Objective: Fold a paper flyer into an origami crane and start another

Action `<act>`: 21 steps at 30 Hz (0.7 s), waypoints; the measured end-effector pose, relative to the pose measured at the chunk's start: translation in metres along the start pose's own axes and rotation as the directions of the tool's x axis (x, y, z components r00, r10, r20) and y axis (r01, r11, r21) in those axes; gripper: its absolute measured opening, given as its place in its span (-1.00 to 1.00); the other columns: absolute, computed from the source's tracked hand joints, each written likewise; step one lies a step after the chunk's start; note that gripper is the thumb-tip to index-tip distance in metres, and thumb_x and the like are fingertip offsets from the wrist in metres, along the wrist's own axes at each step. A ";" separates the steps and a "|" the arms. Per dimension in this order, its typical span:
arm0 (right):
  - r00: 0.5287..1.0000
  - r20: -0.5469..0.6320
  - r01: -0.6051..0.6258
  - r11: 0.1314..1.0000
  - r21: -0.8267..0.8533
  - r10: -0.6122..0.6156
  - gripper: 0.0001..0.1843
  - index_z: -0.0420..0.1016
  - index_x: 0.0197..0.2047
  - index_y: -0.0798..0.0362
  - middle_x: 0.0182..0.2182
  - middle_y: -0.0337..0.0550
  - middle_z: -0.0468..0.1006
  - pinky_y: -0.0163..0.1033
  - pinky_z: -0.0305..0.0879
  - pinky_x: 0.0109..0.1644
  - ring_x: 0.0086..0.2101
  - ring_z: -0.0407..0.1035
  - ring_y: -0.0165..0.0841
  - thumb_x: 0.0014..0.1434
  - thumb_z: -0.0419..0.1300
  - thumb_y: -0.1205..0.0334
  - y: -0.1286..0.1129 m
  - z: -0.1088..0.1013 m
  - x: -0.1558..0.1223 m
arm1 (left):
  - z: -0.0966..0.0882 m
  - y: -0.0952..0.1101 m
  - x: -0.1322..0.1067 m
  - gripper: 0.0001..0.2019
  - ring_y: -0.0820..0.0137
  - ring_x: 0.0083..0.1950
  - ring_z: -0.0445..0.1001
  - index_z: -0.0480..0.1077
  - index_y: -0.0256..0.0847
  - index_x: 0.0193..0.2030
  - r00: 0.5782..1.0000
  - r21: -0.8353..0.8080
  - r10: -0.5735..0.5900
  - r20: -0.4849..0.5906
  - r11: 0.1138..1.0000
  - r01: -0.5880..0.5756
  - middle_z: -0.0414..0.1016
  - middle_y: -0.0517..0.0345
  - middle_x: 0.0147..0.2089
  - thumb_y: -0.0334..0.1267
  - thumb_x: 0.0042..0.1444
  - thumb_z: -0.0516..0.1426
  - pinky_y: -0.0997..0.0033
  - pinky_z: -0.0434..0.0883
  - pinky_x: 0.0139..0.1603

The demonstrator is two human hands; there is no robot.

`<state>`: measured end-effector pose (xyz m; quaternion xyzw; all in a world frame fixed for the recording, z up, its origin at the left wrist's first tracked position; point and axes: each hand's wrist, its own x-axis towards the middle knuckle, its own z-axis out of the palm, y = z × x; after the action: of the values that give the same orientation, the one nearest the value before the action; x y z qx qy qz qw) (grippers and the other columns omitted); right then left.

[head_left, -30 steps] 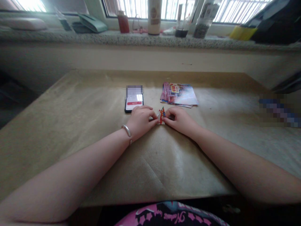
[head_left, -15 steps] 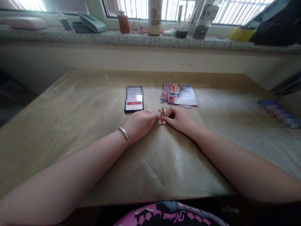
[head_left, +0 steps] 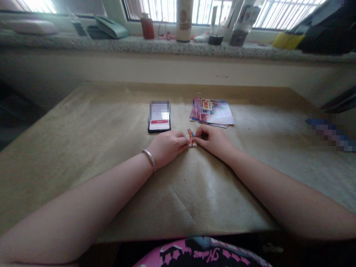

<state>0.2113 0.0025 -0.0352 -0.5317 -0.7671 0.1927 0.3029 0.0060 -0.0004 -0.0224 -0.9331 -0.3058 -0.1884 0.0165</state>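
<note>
Both of my hands meet over a small, colourful folded piece of paper (head_left: 190, 138) resting on the brown paper-covered table (head_left: 83, 148). My left hand (head_left: 168, 146), with a silver bangle on the wrist, pinches the paper from its left side. From the right side, my right hand (head_left: 213, 141) pinches the same piece with curled fingers. Most of the folded paper is hidden between the fingertips.
A phone (head_left: 159, 121) with a lit screen lies just beyond my left hand. A stack of colourful leaflets (head_left: 211, 112) lies beyond my right hand. Bottles, jars and cases stand on the stone windowsill (head_left: 167, 44) at the back. A blurred blue object (head_left: 330, 133) lies at the right.
My left fingers have curled in tighter, and both hands have pressed the folded paper lower and smaller. The arms have hardly moved.
</note>
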 end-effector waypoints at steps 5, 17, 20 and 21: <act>1.000 -0.001 0.021 1.000 0.022 -0.021 -0.88 0.43 -0.43 0.04 -0.48 -0.26 0.50 -0.30 0.15 -0.37 -0.46 0.30 -0.42 0.05 0.28 0.22 0.000 0.000 -0.001 | 0.000 -0.001 0.001 -0.77 0.41 -0.29 0.49 0.52 -0.20 -0.25 1.000 -0.022 -0.027 -0.012 0.999 0.027 0.53 0.10 -0.25 -0.18 0.26 0.07 0.46 0.38 -0.28; 0.990 0.009 0.142 0.987 -0.070 -0.142 -0.92 0.57 -0.34 0.02 -0.36 -0.15 0.60 -0.19 0.26 -0.16 -0.30 0.41 -0.31 0.10 0.24 0.24 -0.001 -0.003 -0.002 | 0.003 -0.003 0.001 -0.86 0.41 -0.22 0.52 0.51 -0.22 -0.24 0.999 -0.086 -0.017 -0.046 0.996 0.013 0.54 0.10 -0.13 -0.25 0.20 0.14 0.47 0.43 -0.21; 0.982 0.026 0.190 0.979 -0.067 -0.189 -0.91 0.58 -0.31 0.00 -0.31 -0.15 0.62 -0.15 0.26 -0.08 -0.24 0.43 -0.28 0.12 0.23 0.25 0.001 -0.003 -0.001 | 0.003 -0.004 0.001 -0.85 0.40 -0.18 0.52 0.51 -0.23 -0.24 0.999 -0.113 -0.027 -0.034 0.993 0.023 0.53 0.06 -0.09 -0.25 0.22 0.12 0.45 0.44 -0.17; 0.980 0.028 0.200 0.977 -0.069 -0.199 -0.91 0.58 -0.29 0.00 -0.29 -0.15 0.62 -0.15 0.26 -0.06 -0.22 0.43 -0.27 0.13 0.23 0.25 0.001 -0.003 -0.001 | 0.003 -0.004 0.001 -0.85 0.40 -0.17 0.52 0.50 -0.23 -0.24 0.999 -0.122 -0.029 -0.035 0.992 0.025 0.52 0.05 -0.07 -0.25 0.22 0.12 0.44 0.45 -0.15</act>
<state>0.2142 0.0021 -0.0343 -0.4606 -0.8261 0.1393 0.2933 0.0056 0.0040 -0.0256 -0.9246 -0.3060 -0.2239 -0.0375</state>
